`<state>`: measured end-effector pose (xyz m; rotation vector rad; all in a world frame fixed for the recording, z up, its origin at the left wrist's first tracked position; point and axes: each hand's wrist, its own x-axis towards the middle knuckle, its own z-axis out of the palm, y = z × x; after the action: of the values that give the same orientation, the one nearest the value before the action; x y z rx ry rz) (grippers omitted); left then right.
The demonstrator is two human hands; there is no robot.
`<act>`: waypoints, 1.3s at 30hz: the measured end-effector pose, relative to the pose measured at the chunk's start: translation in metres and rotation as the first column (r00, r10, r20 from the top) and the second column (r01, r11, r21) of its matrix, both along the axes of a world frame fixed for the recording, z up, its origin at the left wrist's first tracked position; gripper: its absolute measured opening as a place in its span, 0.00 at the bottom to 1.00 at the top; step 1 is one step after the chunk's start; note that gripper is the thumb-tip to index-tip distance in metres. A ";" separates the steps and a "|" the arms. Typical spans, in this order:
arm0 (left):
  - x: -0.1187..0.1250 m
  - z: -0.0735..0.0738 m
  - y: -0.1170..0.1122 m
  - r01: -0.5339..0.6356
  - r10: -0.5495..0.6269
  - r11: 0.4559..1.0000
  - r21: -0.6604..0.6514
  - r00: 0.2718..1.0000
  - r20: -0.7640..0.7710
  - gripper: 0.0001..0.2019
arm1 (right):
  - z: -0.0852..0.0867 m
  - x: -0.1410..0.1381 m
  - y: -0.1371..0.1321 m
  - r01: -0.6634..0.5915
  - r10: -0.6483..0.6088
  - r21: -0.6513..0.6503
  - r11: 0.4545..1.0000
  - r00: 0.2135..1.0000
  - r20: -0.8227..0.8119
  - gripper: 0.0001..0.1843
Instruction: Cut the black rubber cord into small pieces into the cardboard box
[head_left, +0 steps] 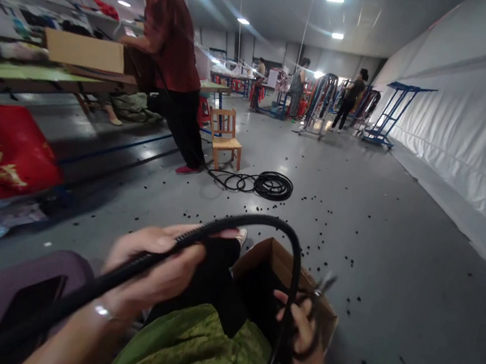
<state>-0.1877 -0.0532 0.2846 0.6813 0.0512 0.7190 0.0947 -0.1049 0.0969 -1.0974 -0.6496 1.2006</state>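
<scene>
At twelve o'clock before the person, the black tube arched up from eight o'clock and down toward five. The left hand gripped the slanting run; the right hand, beside the descending run, clasped scissors pointing to one o'clock.

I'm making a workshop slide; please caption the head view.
Left hand gripping a curved black tube, right hand holding scissors near an open cardboard box.

The tube is black, the scissors silver-bladed, the open cardboard box brown, the lap cloth mottled green. Red fabric carries gold characters; floor grey.
</scene>
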 end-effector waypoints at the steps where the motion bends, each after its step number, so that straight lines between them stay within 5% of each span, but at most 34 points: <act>1: 0.009 -0.007 0.004 0.035 -0.035 0.999 -0.017 0.999 -0.007 0.26 | 0.002 -0.011 0.009 -0.028 0.028 0.000 1.000 0.997 -0.066 0.17; 6: 0.021 -0.050 0.044 0.015 -0.014 0.993 -0.118 1.000 0.011 0.28 | 0.000 -0.028 0.034 -0.004 -0.007 -0.045 0.999 0.972 -0.234 0.19; 10: 0.014 -0.099 0.081 -0.243 0.318 0.907 -0.344 0.931 0.179 0.25 | -0.006 0.007 0.036 0.082 -0.082 -0.006 0.997 0.996 -0.021 0.18; 13: 0.044 -0.146 0.083 -0.402 0.472 0.803 -0.440 0.880 0.056 0.18 | -0.012 0.029 0.042 0.046 -0.034 -0.035 0.998 0.956 0.290 0.19; 15: 0.078 -0.173 0.068 -0.411 0.384 0.816 -0.407 0.911 -0.151 0.15 | -0.022 0.035 0.048 0.048 0.003 -0.088 0.995 0.862 0.507 0.18; 17: 0.111 -0.189 0.046 -0.255 0.141 0.930 -0.264 0.912 -0.384 0.14 | -0.040 0.035 0.050 0.025 0.078 -0.146 0.989 0.755 0.651 0.17; 19: 0.134 -0.191 0.030 -0.079 0.098 0.995 0.058 0.806 -0.584 0.12 | -0.061 0.030 0.046 -0.021 0.103 -0.123 0.992 0.700 0.707 0.16; 20: 0.140 -0.187 0.026 -0.012 0.205 0.956 0.292 0.740 -0.640 0.11 | -0.072 0.026 0.042 -0.028 0.087 -0.095 0.995 0.705 0.704 0.16; 21: 0.144 -0.183 0.025 0.023 0.388 0.845 0.535 0.662 -0.641 0.10 | -0.082 0.022 0.037 -0.024 0.076 -0.085 0.996 0.721 0.689 0.16; 23: 0.145 -0.174 0.032 0.149 0.716 0.496 0.856 0.488 -0.500 0.12 | -0.096 0.013 0.027 -0.045 0.132 -0.150 0.988 0.755 0.642 0.15; 24: 0.144 -0.171 0.038 0.246 0.811 0.353 0.903 0.401 -0.426 0.14 | -0.099 0.010 0.022 -0.062 0.177 -0.205 0.977 0.772 0.611 0.16; 25: 0.143 -0.172 0.044 0.360 0.858 0.272 0.893 0.329 -0.394 0.16 | -0.100 0.008 0.018 -0.075 0.213 -0.253 0.965 0.786 0.581 0.16; 27: 0.143 -0.179 0.053 0.580 0.859 0.242 0.778 0.244 -0.449 0.17 | -0.096 0.008 0.013 -0.081 0.244 -0.308 0.948 0.805 0.541 0.18; 30: 0.143 -0.199 0.056 0.792 0.751 0.205 0.576 0.250 -0.611 0.19 | -0.086 0.021 0.010 -0.077 0.261 -0.331 0.941 0.786 0.560 0.17; 33: 0.134 -0.210 0.054 0.826 0.741 0.172 0.537 0.250 -0.623 0.15 | -0.081 0.039 0.007 -0.124 0.344 -0.383 0.915 0.735 0.584 0.16; 39: 0.087 -0.213 0.056 0.800 0.781 0.265 0.538 0.149 -0.606 0.14 | -0.082 0.055 -0.010 -0.167 0.307 -0.309 0.936 0.816 0.489 0.21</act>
<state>-0.1003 0.0030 0.0715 2.5500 1.0464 -0.1417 0.1493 -0.1148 0.0150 -1.6335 -1.1113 1.2173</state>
